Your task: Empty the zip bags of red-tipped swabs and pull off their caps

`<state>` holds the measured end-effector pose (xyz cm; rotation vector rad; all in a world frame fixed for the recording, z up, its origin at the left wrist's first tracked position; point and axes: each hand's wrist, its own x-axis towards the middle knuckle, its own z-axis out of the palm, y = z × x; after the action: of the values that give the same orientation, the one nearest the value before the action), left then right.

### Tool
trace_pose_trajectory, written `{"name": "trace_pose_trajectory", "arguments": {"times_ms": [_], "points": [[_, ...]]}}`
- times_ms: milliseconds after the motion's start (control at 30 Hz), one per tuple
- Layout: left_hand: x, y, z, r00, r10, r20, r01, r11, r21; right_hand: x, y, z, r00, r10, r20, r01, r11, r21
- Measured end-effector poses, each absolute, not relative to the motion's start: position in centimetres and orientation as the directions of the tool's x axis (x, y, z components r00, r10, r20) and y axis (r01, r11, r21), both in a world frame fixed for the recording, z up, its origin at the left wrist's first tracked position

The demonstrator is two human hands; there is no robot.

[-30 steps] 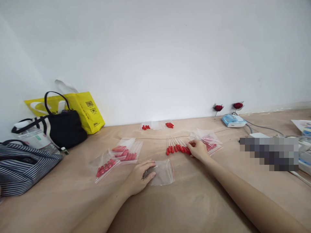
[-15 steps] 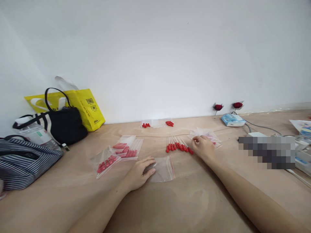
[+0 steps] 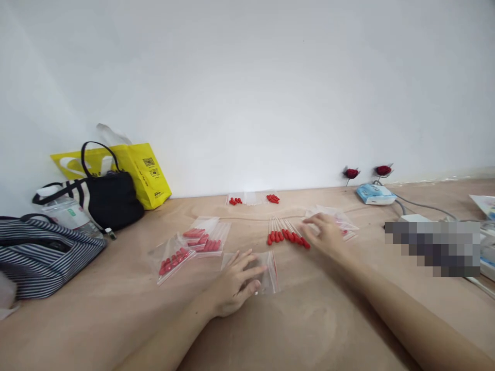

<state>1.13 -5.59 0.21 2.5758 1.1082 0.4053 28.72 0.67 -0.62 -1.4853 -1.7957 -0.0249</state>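
My left hand [image 3: 235, 284] lies over a clear zip bag [image 3: 272, 278] with a red seal line, its fingers spread across the bag and nothing seen in its grip. The bag lies flat, and the hand covers much of it. My right hand [image 3: 324, 234] is a little blurred beside a fanned row of thin white sticks with red ends [image 3: 288, 236], nearest the right-most stick. Its thumb and fingers look apart, with nothing visible between them. Behind that hand lies another clear bag [image 3: 348, 221] with reddish bits showing.
Zip bags holding red pieces [image 3: 201, 239] overlap on the left. Two small groups of red pieces [image 3: 273, 198] lie in clear bags by the wall. A black bag [image 3: 116, 198], yellow bag [image 3: 150, 178] and striped bag [image 3: 58, 260] stand left; a blue packet [image 3: 375, 194] and cables are right.
My left hand has slid right over the clear bag and its fingers have spread. My right hand's fingers have parted from a curled pose. The view has shifted slightly.
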Motion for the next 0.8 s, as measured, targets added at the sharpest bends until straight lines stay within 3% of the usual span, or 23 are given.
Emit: {"name": "trace_pose_trajectory", "arguments": {"times_ms": [33, 100, 233, 333, 467, 567, 633, 700, 800], "points": [[1.0, -5.5, 0.2, 0.639, 0.749, 0.176, 0.654, -0.649, 0.389, 27.3, 0.0, -0.4, -0.174, 0.844, 0.507, 0.744, 0.450, -0.494], [1.0, -5.5, 0.3, 0.590, 0.773, 0.235, 0.662, -0.629, 0.407, 24.4, -1.3, -0.3, -0.357, 0.853, 0.382, 0.614, 0.522, -0.592], [1.0, -5.5, 0.6, 0.568, 0.792, 0.223, 0.668, -0.602, 0.438, 20.8, -2.4, -1.6, -0.247, 0.923, 0.295, 0.673, 0.383, -0.633], [0.8, -5.4, 0.5, 0.559, 0.790, 0.251, 0.667, -0.608, 0.430, 20.0, -2.5, -2.3, -0.255, 0.918, 0.304, 0.651, 0.395, -0.648], [0.4, -5.1, 0.1, 0.470, 0.784, 0.405, 0.672, -0.616, 0.412, 21.8, -2.2, -1.4, -0.243, 0.896, 0.371, 0.604, 0.439, -0.666], [0.1, -5.0, -0.2, 0.413, 0.790, 0.454, 0.690, -0.597, 0.411, 26.4, -0.8, 0.0, -0.005, 0.899, 0.438, 0.616, 0.347, -0.707], [0.1, -4.9, -0.3, 0.405, 0.805, 0.434, 0.699, -0.578, 0.420, 30.7, 0.4, 0.5, 0.425, 0.795, 0.432, 0.610, 0.101, -0.786], [0.2, -4.9, -0.4, 0.423, 0.816, 0.394, 0.701, -0.570, 0.430, 34.8, 1.5, 0.4, 0.670, 0.638, 0.380, 0.619, -0.197, -0.760], [0.5, -4.9, -0.5, 0.449, 0.820, 0.354, 0.701, -0.569, 0.429, 39.0, 2.2, -0.8, 0.764, 0.555, 0.330, 0.576, -0.357, -0.735]]}}
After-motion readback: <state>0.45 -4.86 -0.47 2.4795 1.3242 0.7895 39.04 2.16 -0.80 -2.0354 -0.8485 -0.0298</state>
